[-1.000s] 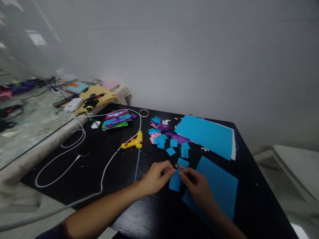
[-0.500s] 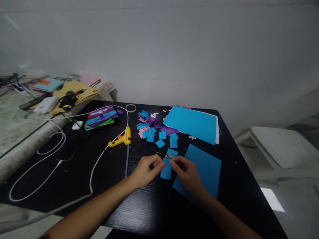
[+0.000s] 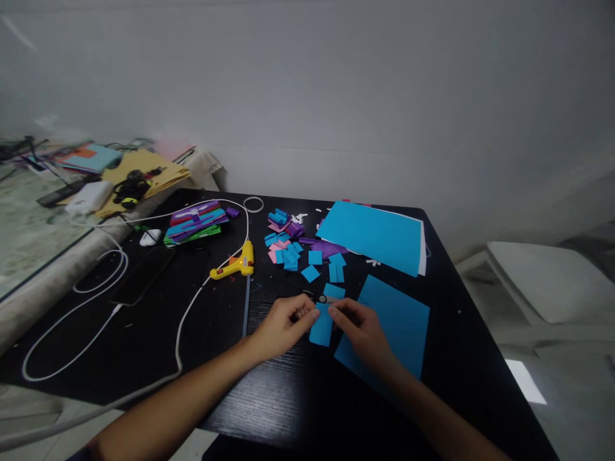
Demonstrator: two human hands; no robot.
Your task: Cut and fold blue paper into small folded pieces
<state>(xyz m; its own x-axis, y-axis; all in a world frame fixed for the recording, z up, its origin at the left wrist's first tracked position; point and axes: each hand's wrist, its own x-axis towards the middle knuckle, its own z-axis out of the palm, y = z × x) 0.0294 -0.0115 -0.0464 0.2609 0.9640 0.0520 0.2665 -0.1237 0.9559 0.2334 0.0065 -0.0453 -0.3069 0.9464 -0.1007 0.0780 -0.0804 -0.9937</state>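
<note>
A small blue piece of paper is pinched along its top edge between my two hands, just above the black table. My left hand grips its upper left corner with thumb and curled fingers. At the upper right corner my right hand closes thumb and finger on it. Right behind the piece, a pair of scissors lies partly hidden by my hands and the paper. Another blue piece rests under the scissors. Below my right hand spreads a larger blue sheet, partly covered by the wrist.
A yellow glue gun with a white cord lies left of my hands. Cut paper pieces are scattered behind them. Large blue sheets lie at the back right. Stacked coloured strips and a phone are further left.
The whole view has shifted slightly. Both hands keep their pinch on the blue paper, with hardly any movement of the fingers.
</note>
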